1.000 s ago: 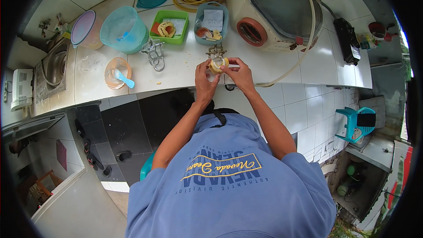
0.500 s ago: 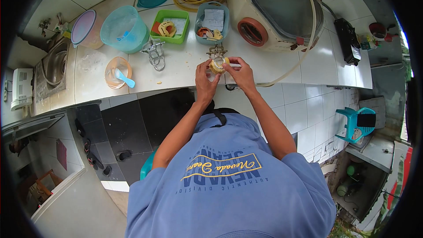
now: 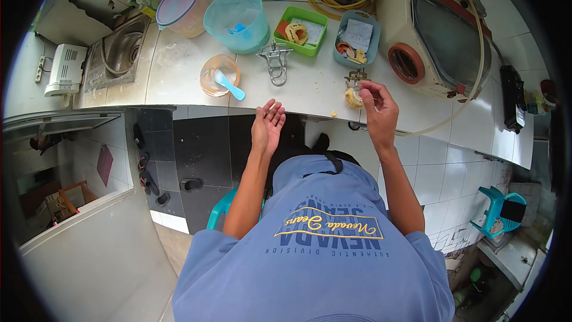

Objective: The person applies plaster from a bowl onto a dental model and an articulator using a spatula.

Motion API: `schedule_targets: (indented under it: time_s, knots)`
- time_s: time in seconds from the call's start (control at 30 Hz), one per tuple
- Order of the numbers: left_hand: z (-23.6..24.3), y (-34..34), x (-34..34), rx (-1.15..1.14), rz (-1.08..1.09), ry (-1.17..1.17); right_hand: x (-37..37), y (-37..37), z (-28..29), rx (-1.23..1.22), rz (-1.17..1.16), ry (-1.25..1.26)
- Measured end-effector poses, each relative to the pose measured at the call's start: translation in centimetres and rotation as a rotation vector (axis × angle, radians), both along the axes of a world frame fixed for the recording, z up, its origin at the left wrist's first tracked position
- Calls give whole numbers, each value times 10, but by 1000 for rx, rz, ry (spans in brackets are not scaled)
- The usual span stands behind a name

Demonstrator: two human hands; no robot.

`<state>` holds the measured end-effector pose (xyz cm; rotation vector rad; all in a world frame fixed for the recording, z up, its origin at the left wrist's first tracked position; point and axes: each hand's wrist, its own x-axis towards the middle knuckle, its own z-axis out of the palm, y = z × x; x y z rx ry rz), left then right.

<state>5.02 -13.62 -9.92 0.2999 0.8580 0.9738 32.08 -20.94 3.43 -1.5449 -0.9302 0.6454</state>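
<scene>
My left hand [image 3: 268,124] is palm up by the counter's front edge, fingers loosely curled and apart, holding nothing. My right hand [image 3: 380,110] has its thumb and fingers at the right side of a yellowish dental cast [image 3: 352,99] and seems to grip it; the fingers partly cover it. Behind the cast stands a small brass-coloured articulator [image 3: 356,76]. A silver metal articulator [image 3: 276,64] lies farther left. Beyond my left hand, a peach-coloured rubber mixing bowl [image 3: 208,80] holds a light blue spatula [image 3: 229,85].
A green tray [image 3: 310,49] and a blue basket [image 3: 372,36] hold dental casts and papers. A turquoise bucket [image 3: 247,30] and a lidded tub [image 3: 182,12] stand behind the bowl. A cream cabinet with a window [image 3: 450,36] stands right, its hose [image 3: 476,53] hanging over the counter [image 3: 161,86].
My left hand has let go of the cast and drawn back to the left, turning palm up. My right hand stays at the cast. The view has shifted, so the counter appears farther right.
</scene>
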Motion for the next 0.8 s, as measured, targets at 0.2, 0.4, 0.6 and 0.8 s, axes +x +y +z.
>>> schedule_targets:
  time_s: [0.2,0.4,0.6,0.8]
  knots:
    - [51,73,-72,-269,111,-388,-136,85,33,18,445,-343]
    - [2,150,-103,-346,-41,-419,-221,158,-28,-254,450,-739]
    - [-11,171,-119,-444,-126,-364,-231,144,-25,-286,451,-830]
    - [54,143,-134,-300,-388,-434,-213,90,33,-367,374,-821]
